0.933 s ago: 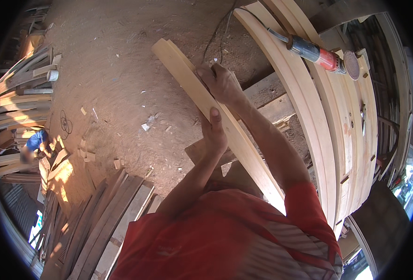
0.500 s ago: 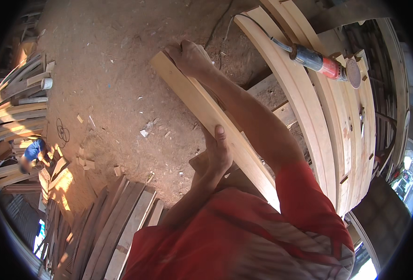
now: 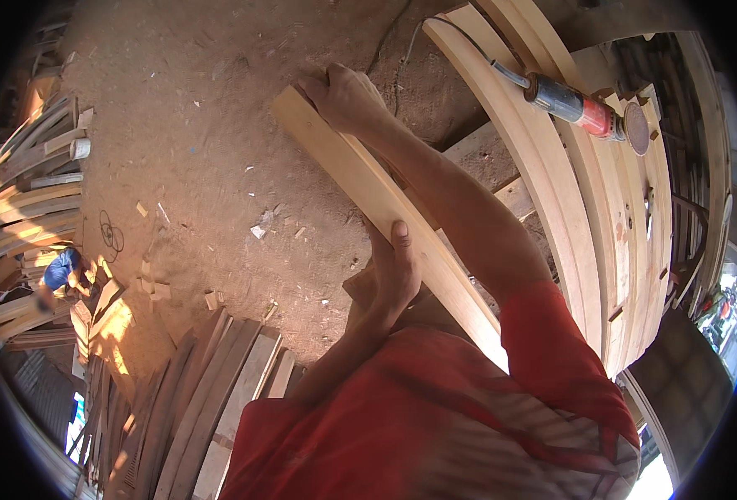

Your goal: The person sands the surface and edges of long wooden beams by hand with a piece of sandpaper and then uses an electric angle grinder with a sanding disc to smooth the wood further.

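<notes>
**Pale plank (image 3: 360,179) slanting out from my body over a brown floor (image 3: 185,108)**

I look down at my own arms reaching forward from a red shirt (image 3: 352,408). The plank runs diagonally, its far end up and to the left, its near end close to my right sleeve (image 3: 552,333). My left hand (image 3: 400,265) is closed around the left side of the plank, about midway along: the thumb lies on the upper face and the fingers go out of sight below. My right hand (image 3: 343,98) is bent and partly curled against the right edge near the far end; its fingertips are hidden, so I cannot tell how firmly it grips.

To my right, large curved boards (image 3: 543,167) lie side by side. On them rests a red and dark power tool (image 3: 573,108) with a round disc (image 3: 635,128) and a cord (image 3: 464,40). To my left are a stack of darker boards (image 3: 193,392) and, well apart, a person in blue (image 3: 62,268) bending among timber.
</notes>
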Demonstrator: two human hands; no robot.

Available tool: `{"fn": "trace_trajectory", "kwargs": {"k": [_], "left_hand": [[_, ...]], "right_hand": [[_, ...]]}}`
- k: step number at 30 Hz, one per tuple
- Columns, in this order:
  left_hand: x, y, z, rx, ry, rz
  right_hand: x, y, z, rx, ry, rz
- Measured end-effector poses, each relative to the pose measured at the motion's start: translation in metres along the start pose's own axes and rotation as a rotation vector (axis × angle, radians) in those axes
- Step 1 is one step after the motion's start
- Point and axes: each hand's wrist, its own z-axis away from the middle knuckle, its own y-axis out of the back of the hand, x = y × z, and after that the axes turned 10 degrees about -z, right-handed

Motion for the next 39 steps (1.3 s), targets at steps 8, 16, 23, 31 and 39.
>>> {"fn": "trace_trajectory", "kwargs": {"k": [8, 16, 23, 31, 39], "left_hand": [[-0.021, -0.007, -0.007, 0.037, -0.092, 0.007], [-0.013, -0.008, -0.002, 0.051, 0.018, 0.116], [-0.022, -0.012, -0.01, 0.072, -0.081, 0.108], [-0.017, -0.01, -0.01, 0.076, -0.124, 0.036], [-0.016, -0.014, -0.006, 0.112, -0.083, 0.025]], "right_hand": [[0.008, 0.022, 0.013, -0.017, -0.014, 0.129], [0.025, 0.024, -0.007, 0.04, -0.027, -0.106], [-0.003, 0.01, -0.029, -0.123, 0.108, -0.101], [0.044, 0.053, 0.106, -0.054, 0.192, -0.157], [0.049, 0.037, 0.08, -0.077, 0.253, 0.037]]}}
